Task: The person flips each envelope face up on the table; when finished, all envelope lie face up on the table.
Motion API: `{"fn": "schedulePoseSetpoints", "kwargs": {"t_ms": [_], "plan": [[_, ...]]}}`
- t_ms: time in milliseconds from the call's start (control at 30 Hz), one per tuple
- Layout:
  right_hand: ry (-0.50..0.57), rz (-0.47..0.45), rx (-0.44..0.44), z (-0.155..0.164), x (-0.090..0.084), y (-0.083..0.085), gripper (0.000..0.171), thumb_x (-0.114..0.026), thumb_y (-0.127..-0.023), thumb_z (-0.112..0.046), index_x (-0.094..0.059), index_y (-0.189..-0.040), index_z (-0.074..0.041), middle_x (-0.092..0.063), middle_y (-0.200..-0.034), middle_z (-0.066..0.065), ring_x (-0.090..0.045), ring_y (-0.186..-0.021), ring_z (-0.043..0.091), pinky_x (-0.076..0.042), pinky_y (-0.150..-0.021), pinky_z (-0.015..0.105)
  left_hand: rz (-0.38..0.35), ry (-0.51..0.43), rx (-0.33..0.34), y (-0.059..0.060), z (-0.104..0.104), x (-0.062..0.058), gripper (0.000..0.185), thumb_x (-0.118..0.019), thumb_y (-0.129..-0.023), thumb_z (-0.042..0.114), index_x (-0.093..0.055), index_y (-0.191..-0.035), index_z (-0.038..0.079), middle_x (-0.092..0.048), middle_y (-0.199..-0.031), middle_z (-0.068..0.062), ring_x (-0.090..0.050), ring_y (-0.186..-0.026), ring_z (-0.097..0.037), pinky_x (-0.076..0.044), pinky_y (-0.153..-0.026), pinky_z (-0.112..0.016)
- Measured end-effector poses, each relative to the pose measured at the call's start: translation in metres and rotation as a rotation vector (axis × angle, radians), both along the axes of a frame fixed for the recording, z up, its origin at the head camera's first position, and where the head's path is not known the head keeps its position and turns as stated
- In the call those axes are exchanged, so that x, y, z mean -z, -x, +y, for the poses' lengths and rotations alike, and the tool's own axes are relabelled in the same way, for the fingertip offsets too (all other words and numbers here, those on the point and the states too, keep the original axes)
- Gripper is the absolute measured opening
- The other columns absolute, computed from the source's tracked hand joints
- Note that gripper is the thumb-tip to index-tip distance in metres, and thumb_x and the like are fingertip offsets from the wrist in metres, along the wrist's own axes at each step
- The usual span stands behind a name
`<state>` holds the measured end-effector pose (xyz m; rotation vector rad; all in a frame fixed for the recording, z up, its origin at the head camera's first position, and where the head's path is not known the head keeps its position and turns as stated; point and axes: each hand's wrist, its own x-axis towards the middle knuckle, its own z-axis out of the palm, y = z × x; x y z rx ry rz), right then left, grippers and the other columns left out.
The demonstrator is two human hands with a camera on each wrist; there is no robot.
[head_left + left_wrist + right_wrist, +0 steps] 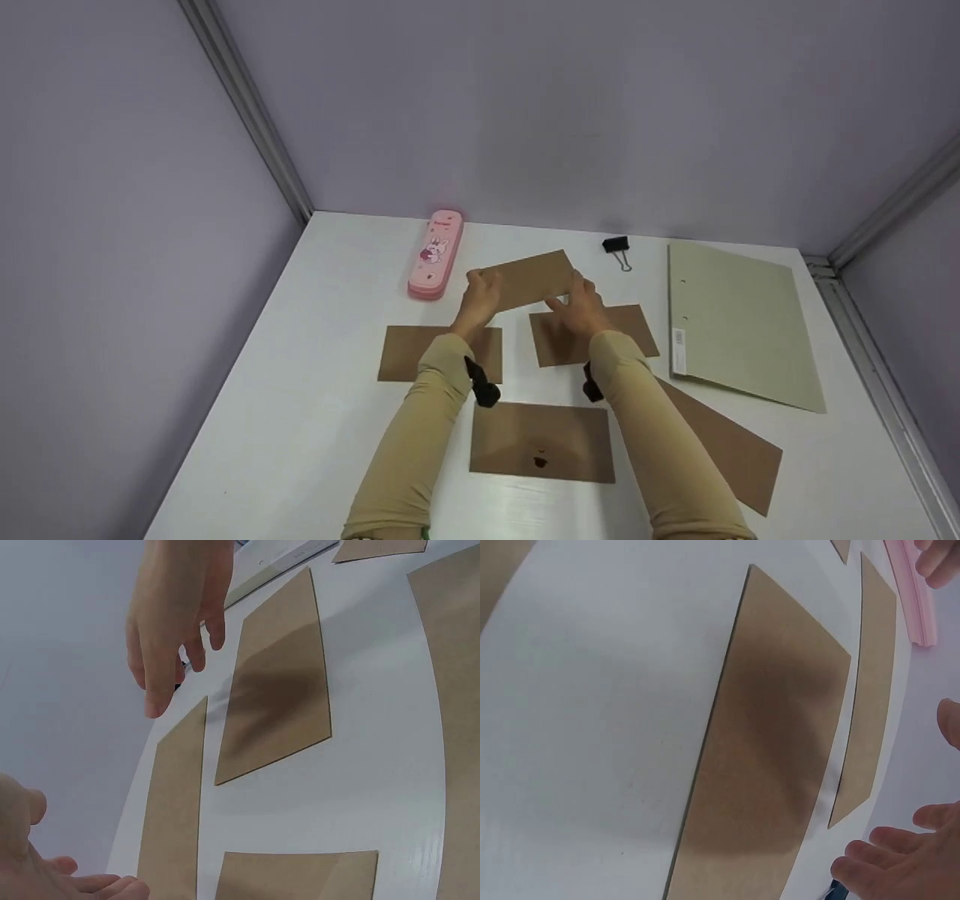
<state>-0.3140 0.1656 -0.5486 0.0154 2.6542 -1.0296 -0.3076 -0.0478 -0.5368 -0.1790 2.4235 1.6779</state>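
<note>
Pale walls (555, 112) close in around a white table (300, 360); a green folder (742, 322) lies at the right, and five brown boards are spread nearer and to the left of it: a right board (727, 442), a near board (540, 431), a left board (420, 352), a middle board (630, 322) and a far board (529, 281), which lies flat between the pencil case (436, 255) and the clip (616, 244); the left hand (480, 296) and right hand (581, 307) hang above its two ends, fingers loosely spread, neither pinching anything; both forearms reach far and draw closer together toward the wrists; the step seems to be squaring or releasing the far board, and it would go best with both hands level, light touches on opposite edges, and the wrists lifted well above the left and middle boards so that nothing is brushed askew.
</note>
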Motion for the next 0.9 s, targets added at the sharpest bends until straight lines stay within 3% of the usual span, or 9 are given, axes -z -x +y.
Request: {"fn": "schedulePoseSetpoints", "kwargs": {"t_ms": [200,433,633,767,900], "plan": [[-0.001,-0.053,-0.020,0.003,0.013,0.013,0.088,-0.051,-0.109,-0.043,0.002,-0.169,-0.008,-0.004,-0.174,0.032,-0.014,-0.161,0.053,-0.020,-0.130,0.065,-0.115,-0.038,-0.027,-0.009,0.000,0.015,0.076,-0.032,-0.112,0.046,-0.007,-0.164,-0.004,-0.029,-0.167,-0.033,-0.033,-0.157,-0.045,-0.028,-0.131,-0.050],[-0.021,-0.077,0.000,0.005,0.030,0.011,0.095,-0.055,-0.107,-0.043,0.004,-0.167,0.001,-0.002,-0.173,0.035,-0.004,-0.163,0.051,-0.013,-0.132,0.063,-0.127,-0.095,-0.072,-0.017,-0.001,0.037,0.073,-0.035,-0.112,0.044,-0.012,-0.162,-0.004,-0.029,-0.167,-0.035,-0.033,-0.157,-0.046,-0.028,-0.131,-0.052],[0.011,-0.055,0.038,0.007,0.030,0.010,0.097,-0.059,-0.105,-0.042,0.002,-0.167,0.002,-0.014,-0.172,0.034,-0.015,-0.161,0.050,-0.019,-0.132,0.060,-0.133,-0.175,-0.140,-0.021,-0.004,0.037,0.072,-0.039,-0.110,0.044,-0.017,-0.163,0.001,-0.032,-0.167,-0.031,-0.032,-0.158,-0.043,-0.028,-0.131,-0.052],[0.064,-0.041,0.078,0.009,0.023,0.011,0.096,-0.059,-0.105,-0.043,-0.002,-0.167,0.004,-0.023,-0.170,0.034,-0.024,-0.159,0.050,-0.025,-0.130,0.060,-0.113,-0.216,-0.159,-0.019,-0.008,0.033,0.065,-0.039,-0.109,0.029,-0.017,-0.163,0.001,-0.027,-0.170,-0.030,-0.027,-0.160,-0.042,-0.024,-0.132,-0.051],[0.105,-0.056,0.131,0.012,0.021,0.011,0.093,-0.059,-0.103,-0.041,-0.007,-0.167,0.003,-0.028,-0.167,0.034,-0.025,-0.157,0.051,-0.026,-0.129,0.061,-0.094,-0.167,-0.170,-0.019,-0.012,0.035,0.058,-0.036,-0.107,0.009,-0.022,-0.163,-0.003,-0.028,-0.170,-0.029,-0.028,-0.160,-0.041,-0.027,-0.131,-0.052]]}}
